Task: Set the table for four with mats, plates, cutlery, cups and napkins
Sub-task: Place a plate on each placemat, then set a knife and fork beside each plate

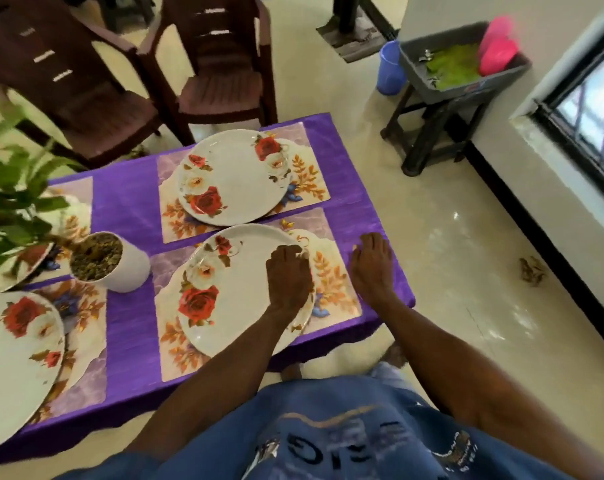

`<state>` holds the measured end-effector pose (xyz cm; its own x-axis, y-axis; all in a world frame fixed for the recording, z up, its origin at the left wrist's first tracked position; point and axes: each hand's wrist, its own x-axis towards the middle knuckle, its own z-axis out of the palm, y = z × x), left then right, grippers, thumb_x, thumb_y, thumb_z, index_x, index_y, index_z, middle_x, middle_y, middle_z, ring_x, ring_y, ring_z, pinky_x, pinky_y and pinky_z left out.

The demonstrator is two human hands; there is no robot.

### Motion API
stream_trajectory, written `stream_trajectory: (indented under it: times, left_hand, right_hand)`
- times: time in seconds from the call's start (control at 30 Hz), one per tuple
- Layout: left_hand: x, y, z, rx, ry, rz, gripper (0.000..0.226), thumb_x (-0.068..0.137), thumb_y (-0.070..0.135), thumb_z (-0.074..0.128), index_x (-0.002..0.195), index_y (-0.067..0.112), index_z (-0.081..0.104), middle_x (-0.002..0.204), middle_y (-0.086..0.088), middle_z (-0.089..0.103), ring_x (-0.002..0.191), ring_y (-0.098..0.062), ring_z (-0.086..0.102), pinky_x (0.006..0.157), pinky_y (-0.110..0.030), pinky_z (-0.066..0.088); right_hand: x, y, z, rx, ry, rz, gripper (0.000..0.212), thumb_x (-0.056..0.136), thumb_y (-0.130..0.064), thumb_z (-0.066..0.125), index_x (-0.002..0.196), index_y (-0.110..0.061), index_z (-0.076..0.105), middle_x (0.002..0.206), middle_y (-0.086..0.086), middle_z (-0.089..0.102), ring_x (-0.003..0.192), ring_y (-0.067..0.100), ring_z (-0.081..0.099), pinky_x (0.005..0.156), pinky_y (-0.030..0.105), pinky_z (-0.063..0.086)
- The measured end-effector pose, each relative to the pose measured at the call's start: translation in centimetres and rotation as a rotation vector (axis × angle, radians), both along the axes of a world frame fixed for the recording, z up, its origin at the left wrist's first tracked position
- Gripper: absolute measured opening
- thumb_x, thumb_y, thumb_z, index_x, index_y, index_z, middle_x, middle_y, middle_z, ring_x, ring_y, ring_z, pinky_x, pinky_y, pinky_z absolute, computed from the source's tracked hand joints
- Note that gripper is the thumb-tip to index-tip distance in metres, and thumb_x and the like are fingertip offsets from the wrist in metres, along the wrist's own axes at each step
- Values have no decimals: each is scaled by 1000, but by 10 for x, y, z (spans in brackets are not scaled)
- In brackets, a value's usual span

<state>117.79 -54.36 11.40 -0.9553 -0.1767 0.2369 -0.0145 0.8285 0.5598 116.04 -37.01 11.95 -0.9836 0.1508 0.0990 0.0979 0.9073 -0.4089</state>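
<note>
At the near right corner of the table, the left hand [288, 277] lies palm down on the right rim of the nearest plate [231, 292], fingers bent over the far edge; whether the fingertips hook under the rim cannot be told. The right hand [371, 263] is spread flat, fingers relaxed and holding nothing, on the purple tablecloth [127, 209] just beside the mat [331, 289] under that plate.

Containers: a white pot [115, 263] stands mid-table, filled with dry brownish soil, with green leaves [9, 188] above it at the left edge of view. A grey tray [467, 69] on a dark stool [432, 133] near the wall holds green material and a pink container [498, 51]; a blue cup [390, 69] sits beside it.

Surface: four floral mats are laid, each carrying a white rose-patterned plate: the far plate [233, 176], a plate at near left [15, 365], and one partly hidden by foliage [27, 263]. No cutlery, cups or napkins appear on the cloth.

Room: two brown plastic chairs [221, 64] stand beyond the table on a pale tiled floor [467, 271]. A barred window [588, 112] is at right. A small brown scrap [531, 270] lies on the floor near the wall.
</note>
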Motion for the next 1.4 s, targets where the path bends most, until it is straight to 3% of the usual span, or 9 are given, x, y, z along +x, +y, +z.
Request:
stream_trajectory:
  times: [0.13, 0.23, 0.33, 0.47, 0.63, 0.77, 0.93, 1.13, 1.4]
  left_hand:
    - [-34, 90, 2, 92, 20, -118, 19, 92, 22, 53, 102, 9, 64, 102, -10, 64, 93, -28, 58, 83, -37, 42]
    - [-58, 175, 0, 101, 15, -185, 22, 90, 23, 49, 99, 9, 64, 99, -10, 62, 91, -31, 57, 82, -39, 41]
    - [-70, 256, -2, 117, -10, -213, 17, 87, 19, 52, 96, 11, 64, 97, -7, 63, 90, -28, 57, 81, -38, 39]
    - [-80, 338, -11, 52, -97, -298, 17, 85, 20, 52, 93, 12, 64, 96, -7, 64, 89, -31, 59, 78, -41, 45]
    - [-102, 408, -19, -90, -228, -408, 16, 89, 18, 50, 91, 10, 64, 94, -11, 65, 84, -34, 61, 74, -42, 48]
    - [-142, 441, -18, -128, -305, -466, 19, 96, 20, 47, 97, 11, 63, 100, -10, 65, 91, -31, 60, 82, -40, 40]
    - [-211, 456, -32, -104, -385, -475, 22, 99, 20, 44, 97, 8, 62, 100, -14, 65, 89, -35, 59, 76, -38, 42]
    - [-344, 454, -36, -156, -511, -565, 24, 101, 25, 41, 102, 11, 60, 104, -12, 64, 95, -33, 60, 78, -39, 47]
    - [-535, 436, -15, -192, -474, -489, 21, 100, 24, 43, 99, 11, 59, 97, -10, 64, 89, -31, 60, 76, -39, 49]
  right_hand:
    - [-19, 75, 0, -45, 29, -91, 23, 92, -11, 50, 112, -1, 59, 115, 18, 57, 102, 37, 53, 87, 45, 42]
    - [-30, 147, 1, -44, 34, -128, 22, 90, -9, 55, 111, -2, 60, 113, 17, 58, 100, 37, 54, 85, 44, 43]
    - [-33, 220, 4, -24, -44, -144, 24, 93, -10, 52, 114, -1, 58, 115, 17, 56, 102, 35, 53, 88, 43, 42]
    - [-37, 300, 5, -3, -158, -151, 25, 93, -11, 49, 116, -3, 56, 118, 15, 54, 104, 32, 51, 91, 39, 41]
    - [-49, 366, -6, -44, -263, -172, 24, 91, -6, 46, 111, -2, 58, 112, 16, 56, 98, 31, 54, 83, 40, 46]
    - [-78, 394, -13, -52, -297, -161, 24, 90, -5, 45, 108, -3, 61, 108, 15, 59, 95, 30, 55, 82, 39, 48]
    - [-149, 426, -21, -47, -321, -130, 20, 91, -6, 46, 104, -4, 61, 102, 15, 60, 88, 30, 57, 73, 38, 50]
    - [-277, 457, -29, -71, -392, -154, 19, 89, -4, 44, 100, -3, 60, 105, 15, 58, 90, 32, 57, 67, 30, 41]
    - [-469, 452, -6, -216, -354, -234, 21, 90, -5, 48, 107, -2, 61, 111, 15, 58, 95, 33, 58, 68, 25, 34]
